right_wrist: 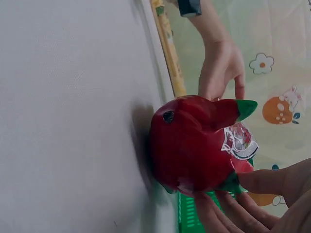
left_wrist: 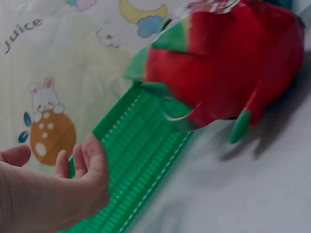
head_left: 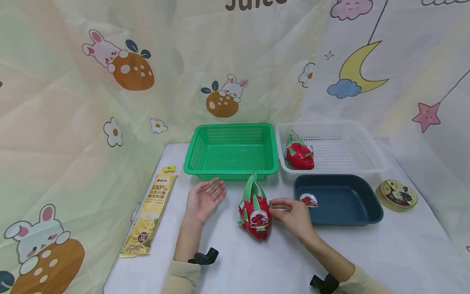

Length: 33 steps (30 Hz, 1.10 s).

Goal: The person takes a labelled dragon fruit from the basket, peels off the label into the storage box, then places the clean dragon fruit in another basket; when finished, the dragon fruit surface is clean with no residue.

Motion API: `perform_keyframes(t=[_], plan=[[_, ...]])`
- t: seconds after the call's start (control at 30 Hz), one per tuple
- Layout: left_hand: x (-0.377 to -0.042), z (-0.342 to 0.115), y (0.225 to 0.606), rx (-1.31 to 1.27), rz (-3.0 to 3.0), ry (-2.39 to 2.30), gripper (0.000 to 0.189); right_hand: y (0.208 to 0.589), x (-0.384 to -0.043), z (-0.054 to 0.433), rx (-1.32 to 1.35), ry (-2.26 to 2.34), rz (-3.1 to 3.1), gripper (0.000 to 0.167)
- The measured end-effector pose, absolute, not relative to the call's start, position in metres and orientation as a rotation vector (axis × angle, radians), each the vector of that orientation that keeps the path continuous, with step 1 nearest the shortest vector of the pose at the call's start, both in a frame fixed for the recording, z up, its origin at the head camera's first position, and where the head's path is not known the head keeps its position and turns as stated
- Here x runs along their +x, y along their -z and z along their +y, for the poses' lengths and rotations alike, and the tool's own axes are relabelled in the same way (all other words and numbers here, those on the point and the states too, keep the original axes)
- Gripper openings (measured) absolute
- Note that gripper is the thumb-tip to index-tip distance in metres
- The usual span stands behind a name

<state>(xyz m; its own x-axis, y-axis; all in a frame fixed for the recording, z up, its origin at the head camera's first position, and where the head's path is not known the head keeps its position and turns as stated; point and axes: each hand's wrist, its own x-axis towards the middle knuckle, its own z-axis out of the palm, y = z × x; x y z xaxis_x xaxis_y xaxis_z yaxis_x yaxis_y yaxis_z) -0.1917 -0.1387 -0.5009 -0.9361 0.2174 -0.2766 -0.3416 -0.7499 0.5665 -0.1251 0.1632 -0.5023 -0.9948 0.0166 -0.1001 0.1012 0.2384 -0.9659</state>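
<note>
- One long yellow plastic pasta packet (head_left: 148,216) and one tiny yellow wrapped sweet (head_left: 168,169) lie at the far left of the white cloth-covered surface (head_left: 235,269), outside every container and out of reach of both fingers and work.
- Left hand (head_left: 206,200): relaxed, fingers loosely spread, palm turned up, holding nothing; it is apart from the fruit.
- Just beyond it stands the rectangular green plastic mesh basket (head_left: 236,157); neither red fruit is inside.
- Between the hands is the glossy red dragon fruit with long green leaf tips (head_left: 253,204) (real or model, I cannot tell), leafy end towards the green basket, its round printed label (head_left: 259,219) facing up. Its handling looks unfinished: it is in no container, and whether it bears on the surface is unclear.
- Right hand (head_left: 293,216): narrow, thumb and fingers pinching that fruit's right side at a green tip.
- Behind, the rectangular white plastic mesh basket (head_left: 345,153) already has the second red-and-green dragon fruit (head_left: 300,156) at its left end; by my judgement, that one is done.
- Nearer, the dark blue rectangular tray (head_left: 341,202) has a round red-and-white sticker (head_left: 309,200) at its left side.
- Far right, the round gold-coloured tin (head_left: 397,194) sits apart, seemingly uninvolved.
</note>
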Motion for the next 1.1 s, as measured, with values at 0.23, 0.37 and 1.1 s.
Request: perform_keyframes(t=[0.23,0.37,1.1], plan=[[-0.186,-0.114,0.509,-0.106,1.158,-2.530,0.051,0.500,-0.125,0.168,0.006,1.765,2.647,0.027],[-0.184,-0.105,0.511,0.020,1.207,-2.472,0.054,0.496,-0.123,0.169,-0.063,1.856,2.672,0.028],[-0.184,-0.094,0.510,0.102,1.320,-2.425,0.053,0.477,-0.118,0.153,-0.335,1.869,2.400,0.028]])
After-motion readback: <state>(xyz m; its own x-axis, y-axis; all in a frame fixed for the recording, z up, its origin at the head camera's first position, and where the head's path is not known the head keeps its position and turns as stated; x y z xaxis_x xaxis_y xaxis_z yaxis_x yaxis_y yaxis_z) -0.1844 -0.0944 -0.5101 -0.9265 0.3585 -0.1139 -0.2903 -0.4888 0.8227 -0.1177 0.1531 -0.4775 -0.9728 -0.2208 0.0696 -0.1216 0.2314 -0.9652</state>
